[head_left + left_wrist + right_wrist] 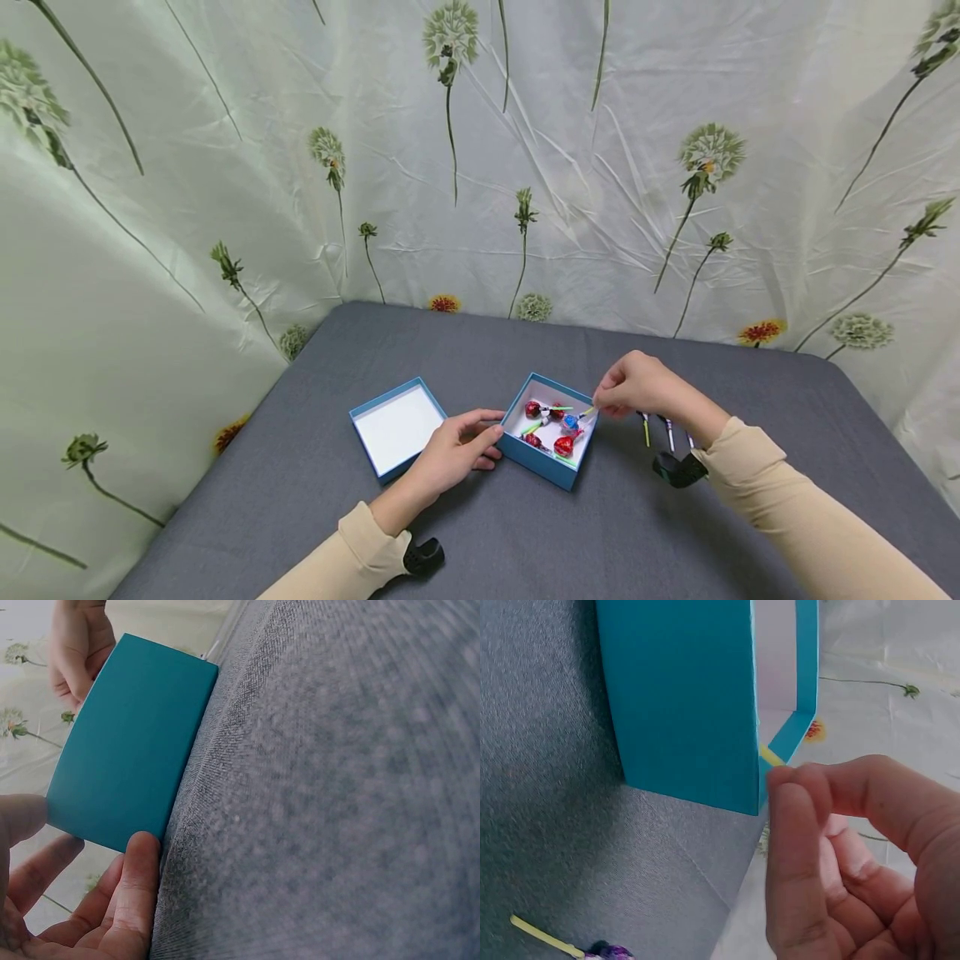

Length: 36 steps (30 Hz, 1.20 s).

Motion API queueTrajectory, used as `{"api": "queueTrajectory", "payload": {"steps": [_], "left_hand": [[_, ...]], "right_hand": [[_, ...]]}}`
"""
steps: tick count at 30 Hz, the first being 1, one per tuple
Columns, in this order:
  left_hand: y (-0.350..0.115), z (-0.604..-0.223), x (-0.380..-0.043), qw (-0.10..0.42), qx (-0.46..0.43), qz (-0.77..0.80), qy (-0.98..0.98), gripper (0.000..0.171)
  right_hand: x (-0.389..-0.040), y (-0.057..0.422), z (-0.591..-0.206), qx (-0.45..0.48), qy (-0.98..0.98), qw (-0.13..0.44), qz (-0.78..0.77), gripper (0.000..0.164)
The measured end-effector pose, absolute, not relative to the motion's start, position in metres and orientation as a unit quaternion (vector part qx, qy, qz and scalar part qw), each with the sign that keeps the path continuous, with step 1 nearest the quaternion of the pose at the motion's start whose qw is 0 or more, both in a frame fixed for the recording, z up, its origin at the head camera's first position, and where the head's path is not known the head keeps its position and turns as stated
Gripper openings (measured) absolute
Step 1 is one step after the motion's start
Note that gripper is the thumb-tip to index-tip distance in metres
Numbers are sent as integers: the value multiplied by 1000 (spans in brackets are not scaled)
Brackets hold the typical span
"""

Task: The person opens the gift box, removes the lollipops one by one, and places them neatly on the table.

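Observation:
An uncovered blue box [536,468] with a white inside holds several lollipops, among them a red-wrapped one [564,446]. My right hand [637,385] is at the box's right corner, pinching the yellow stick of a blue-wrapped lollipop [572,422] between thumb and index finger. In the right wrist view only that yellow stick [771,755] shows, its head hidden behind the box wall. Against the box's left corner rest the fingertips and thumb of my left hand [457,450], its fingers loosely extended in the left wrist view.
To the left lies the box lid [397,427], white inside facing up. Several more lollipops lie on the grey cloth right of the box, partly hidden by my right arm; one has a yellow stick [544,936]. A flowered curtain [570,208] hangs behind the table.

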<state>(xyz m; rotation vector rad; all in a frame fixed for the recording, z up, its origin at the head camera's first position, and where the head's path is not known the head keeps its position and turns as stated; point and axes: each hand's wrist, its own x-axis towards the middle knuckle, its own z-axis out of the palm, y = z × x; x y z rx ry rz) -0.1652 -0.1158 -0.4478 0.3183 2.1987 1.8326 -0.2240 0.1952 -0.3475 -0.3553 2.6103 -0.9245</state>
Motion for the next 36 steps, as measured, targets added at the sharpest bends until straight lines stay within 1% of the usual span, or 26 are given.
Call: {"api": "queueTrajectory", "payload": {"steps": [11, 15, 29, 36], "left_hand": [[-116, -449, -165, 135, 109, 631, 756, 42], [-116, -449, -166, 135, 109, 631, 756, 41], [-116, -448, -165, 132, 111, 631, 756, 42], [-116, -448, -165, 129, 113, 632, 755, 42]], "right_hand": [[-221, 203, -353, -117, 891, 171, -403, 23], [-221, 205, -356, -107, 884, 167, -423, 23], [-214, 210, -357, -85, 875, 152, -452, 25], [-210, 218, -356, -80, 858, 147, -486, 31]]}}
